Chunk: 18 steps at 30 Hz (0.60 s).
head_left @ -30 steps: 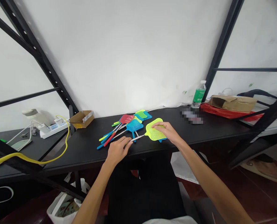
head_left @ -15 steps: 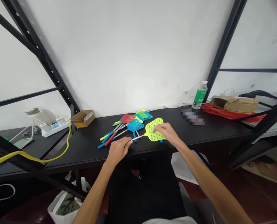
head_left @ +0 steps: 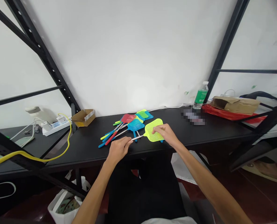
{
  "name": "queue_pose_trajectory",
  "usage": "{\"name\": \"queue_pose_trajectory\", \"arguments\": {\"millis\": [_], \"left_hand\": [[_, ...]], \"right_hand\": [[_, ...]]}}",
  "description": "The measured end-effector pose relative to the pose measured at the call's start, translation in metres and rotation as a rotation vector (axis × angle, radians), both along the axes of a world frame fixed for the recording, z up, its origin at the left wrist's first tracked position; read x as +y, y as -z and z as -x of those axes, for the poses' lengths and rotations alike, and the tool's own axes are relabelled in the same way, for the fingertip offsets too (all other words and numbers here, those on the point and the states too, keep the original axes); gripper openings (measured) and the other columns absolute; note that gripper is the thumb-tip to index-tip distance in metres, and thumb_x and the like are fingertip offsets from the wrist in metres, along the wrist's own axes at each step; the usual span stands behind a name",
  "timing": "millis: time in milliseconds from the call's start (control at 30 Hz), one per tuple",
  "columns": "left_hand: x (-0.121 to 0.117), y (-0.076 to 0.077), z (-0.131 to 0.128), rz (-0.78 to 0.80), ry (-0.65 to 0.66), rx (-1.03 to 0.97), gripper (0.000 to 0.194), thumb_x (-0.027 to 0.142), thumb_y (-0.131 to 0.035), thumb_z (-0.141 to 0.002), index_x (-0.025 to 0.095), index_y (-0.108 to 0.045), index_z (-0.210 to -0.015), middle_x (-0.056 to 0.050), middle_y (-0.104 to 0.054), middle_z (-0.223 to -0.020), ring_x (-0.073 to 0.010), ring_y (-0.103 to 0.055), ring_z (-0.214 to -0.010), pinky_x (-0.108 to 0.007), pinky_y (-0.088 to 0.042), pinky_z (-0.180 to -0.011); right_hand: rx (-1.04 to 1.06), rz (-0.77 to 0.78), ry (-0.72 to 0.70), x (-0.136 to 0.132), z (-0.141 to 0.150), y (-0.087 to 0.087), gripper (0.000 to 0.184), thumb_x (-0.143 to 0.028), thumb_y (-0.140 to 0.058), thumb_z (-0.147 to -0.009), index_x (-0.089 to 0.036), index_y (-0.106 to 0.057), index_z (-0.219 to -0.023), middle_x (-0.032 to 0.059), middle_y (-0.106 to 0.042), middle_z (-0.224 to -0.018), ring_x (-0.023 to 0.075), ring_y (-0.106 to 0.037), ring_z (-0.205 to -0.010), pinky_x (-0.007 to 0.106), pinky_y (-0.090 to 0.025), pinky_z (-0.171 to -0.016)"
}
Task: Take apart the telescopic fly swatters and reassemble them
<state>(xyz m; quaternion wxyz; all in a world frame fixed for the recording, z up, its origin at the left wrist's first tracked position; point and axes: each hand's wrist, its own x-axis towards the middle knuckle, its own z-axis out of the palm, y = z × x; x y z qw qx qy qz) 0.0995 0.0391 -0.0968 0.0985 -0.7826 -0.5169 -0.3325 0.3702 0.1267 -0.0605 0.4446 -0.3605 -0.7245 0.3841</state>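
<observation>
A yellow-green fly swatter point(head_left: 150, 130) is held between my two hands above the front of the black table. My left hand point(head_left: 118, 150) is closed round its metal rod, and the handle end is hidden in the fingers. At the perforated head, my right hand point(head_left: 166, 134) pinches the mesh with thumb and fingers. Behind and left lies a loose pile of fly swatters: a red one point(head_left: 128, 118), a blue one point(head_left: 136, 125) and several more in blue and green, their handles pointing to the front left. A bit of blue shows under the held head.
A small cardboard box point(head_left: 83, 118) stands on the table's left by a white power strip point(head_left: 56, 127) and a yellow cable point(head_left: 68, 137). Toward the right back is a water bottle point(head_left: 201, 95); a flattened carton point(head_left: 234, 105) lies beyond the black rack post point(head_left: 227, 46).
Both hands keep their hold on the fly swatter. Its head has tilted very slightly and shifted a little left; the view has moved a touch.
</observation>
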Motion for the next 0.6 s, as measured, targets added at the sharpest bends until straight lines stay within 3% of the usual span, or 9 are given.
{"name": "queue_pose_trajectory", "arguments": {"millis": [233,467,600], "left_hand": [[-0.002,-0.006,-0.01,0.048,-0.037,0.054,0.029,0.038,-0.044,-0.102,0.021,-0.067,-0.106,-0.004,-0.074,-0.093,-0.0171,-0.068,-0.079,-0.026,-0.046,-0.068],[-0.002,-0.007,-0.012,0.012,-0.095,-0.003,0.029,0.038,-0.05,-0.099,0.024,-0.062,-0.12,-0.004,-0.074,-0.109,-0.0182,-0.07,-0.086,-0.027,-0.05,-0.072],[-0.001,-0.005,-0.01,-0.035,-0.188,-0.054,0.023,0.031,-0.048,-0.099,0.024,-0.062,-0.115,-0.004,-0.073,-0.105,-0.0186,-0.069,-0.084,-0.027,-0.049,-0.07]], "right_hand": [[0.121,0.139,-0.03,0.011,-0.007,0.0,0.035,-0.046,-0.062,-0.082,-0.018,-0.08,-0.073,0.0085,-0.075,-0.083,0.0262,-0.068,-0.088,0.033,-0.051,-0.074],[0.318,0.345,0.055,0.028,-0.025,0.0,0.036,-0.046,-0.072,-0.072,-0.012,-0.079,-0.082,0.0112,-0.075,-0.086,0.0235,-0.068,-0.075,0.028,-0.047,-0.056],[0.429,0.384,0.056,0.031,-0.027,0.0,0.043,-0.039,-0.067,-0.077,-0.016,-0.072,-0.114,0.0115,-0.074,-0.104,0.0209,-0.068,-0.073,0.025,-0.044,-0.047]]}}
